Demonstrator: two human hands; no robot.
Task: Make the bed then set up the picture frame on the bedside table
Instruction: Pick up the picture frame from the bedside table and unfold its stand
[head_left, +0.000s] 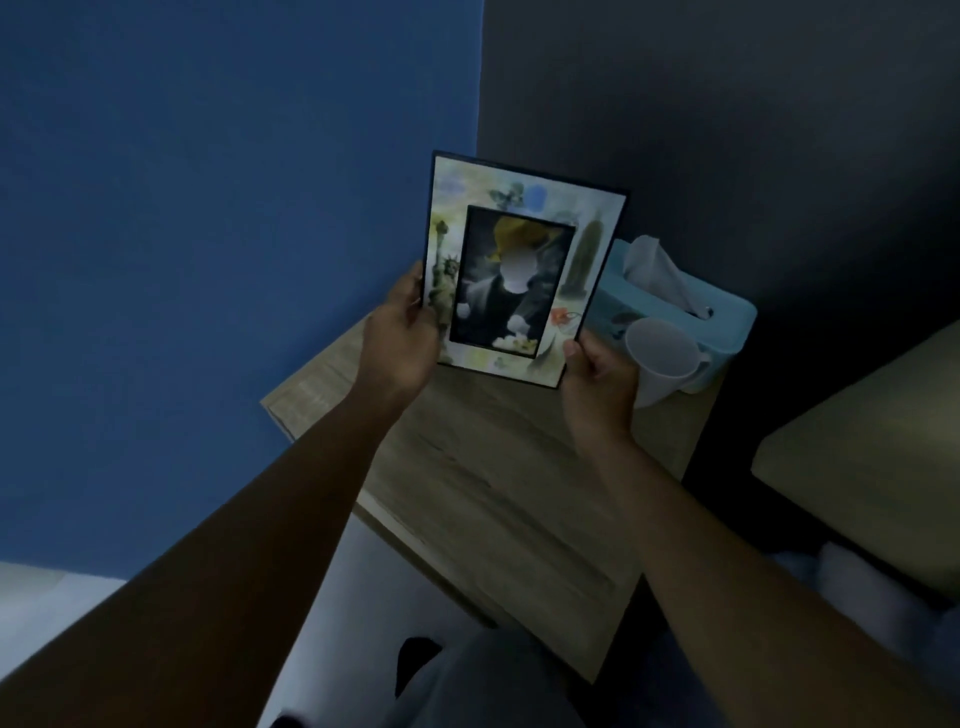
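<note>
A picture frame (519, 270) with a pale decorated border and a dark photo in its middle is held upright, facing me, above the back of the wooden bedside table (493, 493). My left hand (402, 335) grips its left edge near the bottom. My right hand (600, 387) pinches its lower right corner. The frame's bottom edge hangs just over the tabletop; whether it touches is hidden by my hands.
A light blue tissue box (691, 306) with a tissue sticking out stands at the table's back right, with a white mug (660, 358) in front of it. A blue wall lies to the left, a dark wall behind. The bed's edge (872, 457) is at right.
</note>
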